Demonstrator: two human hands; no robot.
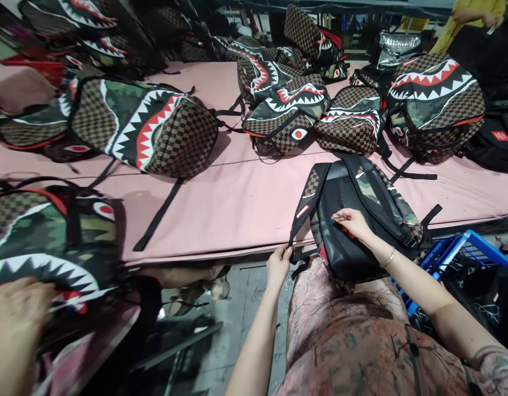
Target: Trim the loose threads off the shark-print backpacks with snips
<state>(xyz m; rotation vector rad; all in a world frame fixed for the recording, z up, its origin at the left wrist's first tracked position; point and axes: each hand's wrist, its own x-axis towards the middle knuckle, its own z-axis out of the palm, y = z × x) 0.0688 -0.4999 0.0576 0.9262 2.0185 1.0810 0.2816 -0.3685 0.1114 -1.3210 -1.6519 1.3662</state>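
Note:
A black backpack (340, 242) with checkered and camouflage trim rests against my lap and the table edge, its back panel and shoulder straps facing up. My left hand (278, 267) pinches the lower end of its left shoulder strap (305, 201), beside the bag. Over the back panel, my right hand (355, 225) is closed around thread snips (341, 216); their thin dark tips point left and a bit of red shows under the fingers. The palm hides most of the snips.
Several shark-mouth backpacks (154, 126) lie on the pink-covered table (237, 203). At left, a co-worker's hand (18, 308) touches another backpack (43, 242). A blue crate (464, 247) holding dark items stands at my right. Another person in yellow (468, 22) is at the far side.

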